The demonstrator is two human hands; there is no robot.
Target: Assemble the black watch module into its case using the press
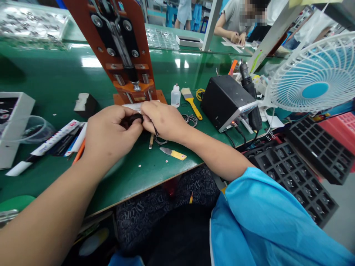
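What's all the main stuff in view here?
Glossy flat workbench: one, green, centre
Small rounded part: one, black, in left hand
Tall metal press: one, orange, beyond part
Squat plastic bottle: one, whitish, beside press
Flat brush: one, yellow handle, beside bottle
Short knife: one, yellow handle, near bench edge
Boxy unit: one, black, right of brush
Round caged fan: one, white and blue, right
Compartment trays: at least two, black, lower right
Slim pens: several, mixed colours, left
Co-worker: one, grey top, upper right
Left hand: one, bare, holding part
Right hand: one, bare, beside left
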